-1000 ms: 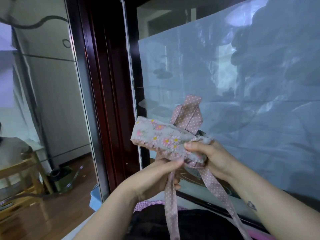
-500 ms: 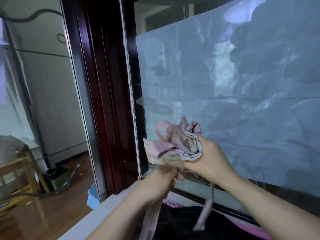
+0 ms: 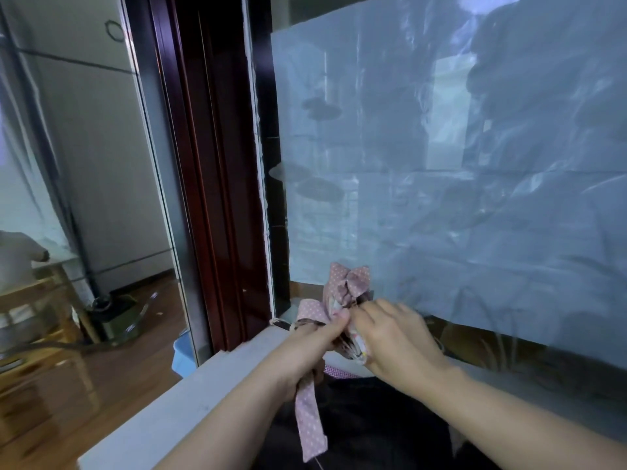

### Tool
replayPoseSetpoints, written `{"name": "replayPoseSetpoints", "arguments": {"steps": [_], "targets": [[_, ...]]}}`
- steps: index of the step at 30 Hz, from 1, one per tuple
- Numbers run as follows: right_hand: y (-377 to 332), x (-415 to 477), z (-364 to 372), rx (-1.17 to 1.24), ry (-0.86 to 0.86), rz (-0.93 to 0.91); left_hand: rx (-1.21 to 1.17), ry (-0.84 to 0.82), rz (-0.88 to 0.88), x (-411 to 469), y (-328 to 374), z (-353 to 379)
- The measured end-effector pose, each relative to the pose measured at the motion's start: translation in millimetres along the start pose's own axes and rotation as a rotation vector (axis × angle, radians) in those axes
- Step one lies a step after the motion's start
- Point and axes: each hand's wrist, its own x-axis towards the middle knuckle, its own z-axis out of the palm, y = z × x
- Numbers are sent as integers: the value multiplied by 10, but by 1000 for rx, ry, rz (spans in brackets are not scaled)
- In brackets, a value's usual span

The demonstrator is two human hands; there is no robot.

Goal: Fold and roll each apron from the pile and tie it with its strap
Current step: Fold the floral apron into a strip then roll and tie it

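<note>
A rolled floral apron point(image 3: 354, 344) is held in the air in front of the window, mostly hidden between my hands. Its pink polka-dot strap point(image 3: 342, 283) bunches in loops above the roll, and one end point(image 3: 310, 422) hangs down below. My left hand point(image 3: 305, 347) grips the strap close to the roll, thumb and fingers curled round it. My right hand point(image 3: 393, 337) clasps the right side of the roll, fingers curled over the fabric.
A grey ledge point(image 3: 190, 401) runs below my hands, with dark cloth point(image 3: 366, 422) and a bit of pink checked fabric point(image 3: 336, 370) lying under them. Behind is a window covered with plastic film point(image 3: 441, 164) and a dark red frame point(image 3: 210, 164). A wooden chair point(image 3: 30, 307) stands at left.
The roll has come down and turned end-on to me. The strap, a flat loop on top before, is now bunched tight. My left hand pulls one strap end downward.
</note>
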Motion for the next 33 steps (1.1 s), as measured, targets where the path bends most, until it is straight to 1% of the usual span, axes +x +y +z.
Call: {"name": "replayPoseSetpoints", "arguments": {"steps": [1, 3, 4, 5, 7, 8, 9, 11, 14, 16, 18, 20, 21, 22, 24, 26, 29, 33], "targets": [[-29, 10, 6, -18, -8, -10, 37, 33, 4, 6, -8, 5], [-64, 32, 13, -32, -8, -17, -27, 65, 49, 35, -76, 58], [-80, 46, 21, -30, 0, -23, -139, 72, 48, 38, -85, 90], [-106, 61, 22, -25, 5, -31, -320, 67, 14, 60, -77, 115], [-183, 93, 19, -25, 21, -59, -729, -25, -86, 72, -70, 143], [-228, 110, 18, -29, 41, -76, -869, -88, -129, 55, -58, 145], [-257, 118, 17, -26, 48, -93, -959, -131, -159, 58, -59, 152], [-280, 117, -7, 29, 5, -137, -1059, -151, -163, 67, -66, 162], [-210, 110, -159, 225, -176, -160, -1095, -134, -132, 78, -107, 155], [-165, 135, -311, 434, -273, -109, -1050, -135, -135, 77, -135, 125], [-120, 175, -437, 659, -326, 4, -1017, -141, -116, 90, -155, 81], [-33, 232, -526, 941, -353, 174, -983, -108, -79, 113, -157, 57], [24, 270, -558, 1057, -348, 238, -972, -100, -78, 121, -153, 49], [91, 305, -568, 1109, -319, 275, -966, -98, -92, 124, -145, 46], [208, 340, -585, 1129, -268, 356, -980, -103, -105, 133, -138, 28], [299, 333, -587, 1114, -247, 399, -1002, -99, -61, 151, -118, 0], [325, 280, -547, 1098, -255, 381, -1045, -140, 37, 173, -77, -29], [323, 251, -523, 1110, -186, 410, -1047, -126, 25, 199, -83, -57]]}}
